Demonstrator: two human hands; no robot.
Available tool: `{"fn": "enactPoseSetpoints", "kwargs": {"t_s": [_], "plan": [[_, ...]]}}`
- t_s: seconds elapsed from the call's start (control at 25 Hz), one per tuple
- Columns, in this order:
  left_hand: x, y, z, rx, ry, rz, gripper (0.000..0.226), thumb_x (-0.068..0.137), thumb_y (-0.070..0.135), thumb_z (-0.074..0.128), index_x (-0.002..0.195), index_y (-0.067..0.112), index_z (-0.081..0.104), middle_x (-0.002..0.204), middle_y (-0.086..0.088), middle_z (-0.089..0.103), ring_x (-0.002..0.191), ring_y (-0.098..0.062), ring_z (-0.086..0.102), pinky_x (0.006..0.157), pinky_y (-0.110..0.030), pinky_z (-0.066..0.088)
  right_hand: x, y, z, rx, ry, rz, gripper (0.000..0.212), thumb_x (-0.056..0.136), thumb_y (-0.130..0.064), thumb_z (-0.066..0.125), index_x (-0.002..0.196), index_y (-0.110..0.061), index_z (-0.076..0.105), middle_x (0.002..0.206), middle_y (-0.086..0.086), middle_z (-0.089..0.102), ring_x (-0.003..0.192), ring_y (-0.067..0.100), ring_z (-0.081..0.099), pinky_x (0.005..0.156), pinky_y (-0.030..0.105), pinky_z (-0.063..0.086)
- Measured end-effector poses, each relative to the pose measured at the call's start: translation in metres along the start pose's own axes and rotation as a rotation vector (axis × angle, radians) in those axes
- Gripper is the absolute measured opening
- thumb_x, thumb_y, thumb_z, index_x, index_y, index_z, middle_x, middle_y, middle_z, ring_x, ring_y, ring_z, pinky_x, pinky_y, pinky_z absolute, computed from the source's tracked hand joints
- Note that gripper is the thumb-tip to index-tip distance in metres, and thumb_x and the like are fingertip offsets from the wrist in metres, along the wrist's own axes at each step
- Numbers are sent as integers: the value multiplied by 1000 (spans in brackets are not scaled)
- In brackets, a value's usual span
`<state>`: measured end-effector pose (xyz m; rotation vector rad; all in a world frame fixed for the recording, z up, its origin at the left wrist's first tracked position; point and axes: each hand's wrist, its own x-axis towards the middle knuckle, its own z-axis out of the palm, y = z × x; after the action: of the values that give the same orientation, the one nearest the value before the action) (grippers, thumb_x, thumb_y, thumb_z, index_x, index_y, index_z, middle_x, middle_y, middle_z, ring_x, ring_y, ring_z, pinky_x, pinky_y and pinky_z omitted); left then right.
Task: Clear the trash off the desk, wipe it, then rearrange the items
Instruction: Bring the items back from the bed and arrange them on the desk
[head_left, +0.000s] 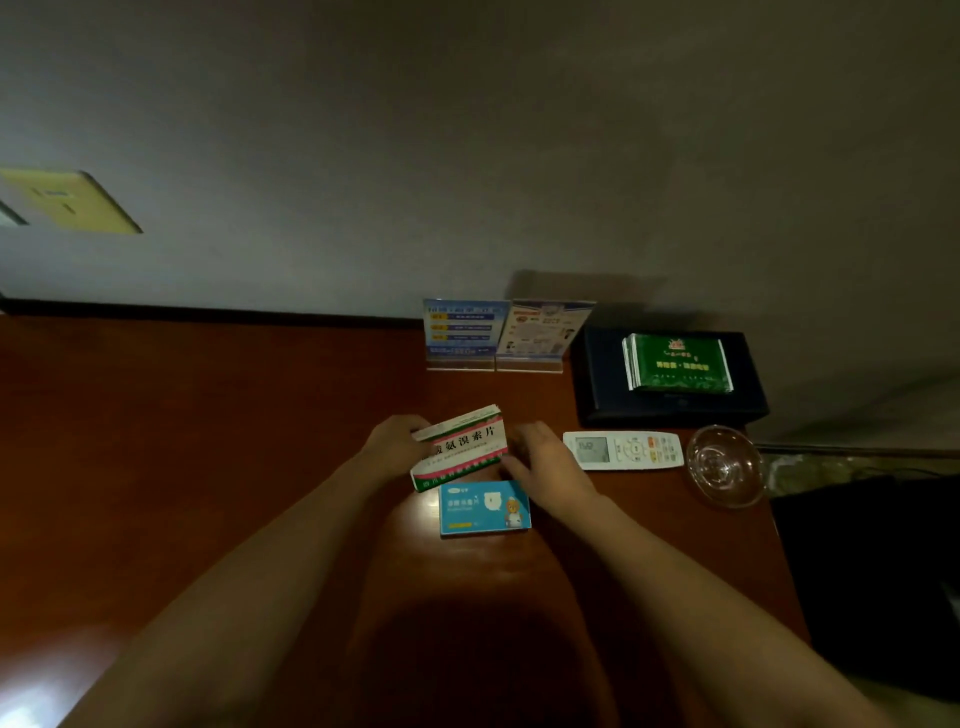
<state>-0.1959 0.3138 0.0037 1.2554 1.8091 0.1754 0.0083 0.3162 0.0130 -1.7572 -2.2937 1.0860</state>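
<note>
While the left hand (393, 441) grips the white medicine box (460, 447) by its left end, tilted, just behind the blue box (484, 507) on the counter (208, 441), the right hand (545, 457) rests beside it with fingers extended, touching its right end. Lower the white box flat, parallel to the blue box and left of the remote (623, 450). Square both edges before releasing; trash appears cleared already.
</note>
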Motion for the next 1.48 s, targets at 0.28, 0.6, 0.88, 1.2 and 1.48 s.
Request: {"fn": "enactPoseSetpoints", "kwargs": {"t_s": [0.28,0.6,0.88,1.2,1.48], "plan": [[26,29,-1,118,99,191,24,89,13,60,112,14,63,113,-7,56,99,-16,55,78,-21,43,37,0,-10,230,283,114,23,94,-15,54,116,-11,55,117,6,57,107,19,57,89,29,50],[55,77,16,74,275,327,30,87,0,55,116,3,61,117,-18,56,109,-28,52,83,-19,35,57,36,-49,253,420,224,21,92,-7,54,112,-4,59,108,12,62,97,23,60,76,24,44],[71,94,23,-107,410,277,20,85,-4,56,104,-2,63,105,-16,60,95,-21,55,71,-13,34,66,53,-57,255,421,215,20,93,-9,54,111,-3,60,108,13,62,97,22,61,83,32,52],[72,94,32,-158,523,235,26,84,-3,60,109,-5,59,115,-21,54,107,-29,51,80,-11,28,73,54,-60,201,427,193,23,93,-9,54,115,-3,59,111,12,55,94,16,53,77,19,41],[42,52,33,-190,494,78,33,86,8,63,118,4,55,119,-15,53,107,-24,54,84,-22,39,34,51,-38,230,357,165,23,91,-5,54,114,-1,59,107,11,58,95,21,57,81,24,45]]}}
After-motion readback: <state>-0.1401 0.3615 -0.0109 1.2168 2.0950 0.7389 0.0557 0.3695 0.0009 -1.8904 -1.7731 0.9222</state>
